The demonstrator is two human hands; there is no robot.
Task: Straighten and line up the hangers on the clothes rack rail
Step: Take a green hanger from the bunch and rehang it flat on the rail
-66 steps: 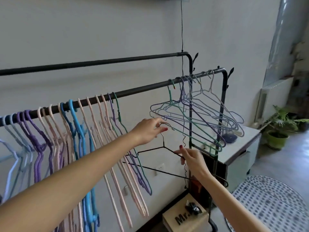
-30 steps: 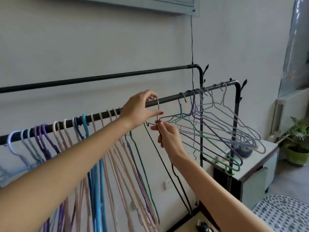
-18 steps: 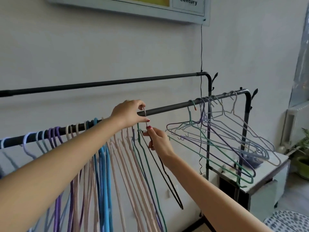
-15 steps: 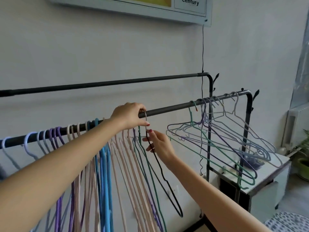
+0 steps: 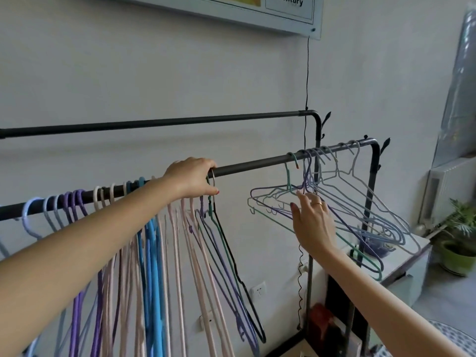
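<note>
From the head camera, the front rail (image 5: 252, 164) of the clothes rack runs from the lower left up to its bent right end, with a second, bare back rail (image 5: 180, 122) behind and above it.

The left hand (image 5: 192, 180) is at the middle of the front rail, fingers curled over the bar and around the metal hook of the black wire hanger (image 5: 233, 261), which hangs there as the last one on the right of the packed group. That group of straightened hangers (image 5: 154, 253) (lilac, purple, pale pink, blue, then green and violet wire) fills the left half of the rail, bodies hanging down close together and roughly parallel.

A bare stretch of rail separates them from the tangled cluster of wire hangers (image 5: 342, 212) at the rail's right end, whose green, purple and pale blue frames fan out sideways and overlap.

The right hand (image 5: 313, 225) is raised against this cluster, fingers relaxed and slightly spread, holding nothing; its fingertips (image 5: 300, 195) touch the wires just below the hooks. A ring shows on one finger.

Beyond the rack's right post stand a white cabinet (image 5: 401, 269) and a potted plant (image 5: 458, 243). A framed board (image 5: 283, 14) hangs on the wall above, a thin black cord (image 5: 307, 73) dropping from it.
</note>
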